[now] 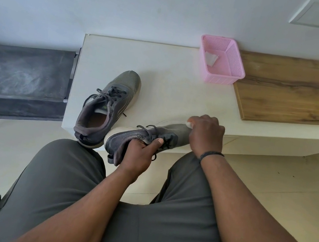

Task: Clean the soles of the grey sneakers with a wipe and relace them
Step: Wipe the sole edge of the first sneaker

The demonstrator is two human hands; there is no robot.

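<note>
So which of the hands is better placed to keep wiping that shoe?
The right hand. It already pinches the white wipe at the toe of the held sneaker. The left hand grips that shoe around its collar and is needed to steady it.

A single wide-angle view looks steeply down from the person's head, facing forward toward the white wall at 12 o'clock. The grey-trousered lap [80, 203] fills the close foreground at 6 o'clock; the cream low table top [162, 74] lies at mid-range in the centre. The pink perforated plastic basket [220, 67] sits farther off near 1 o'clock. Straight edges bow toward the frame borders.
</note>
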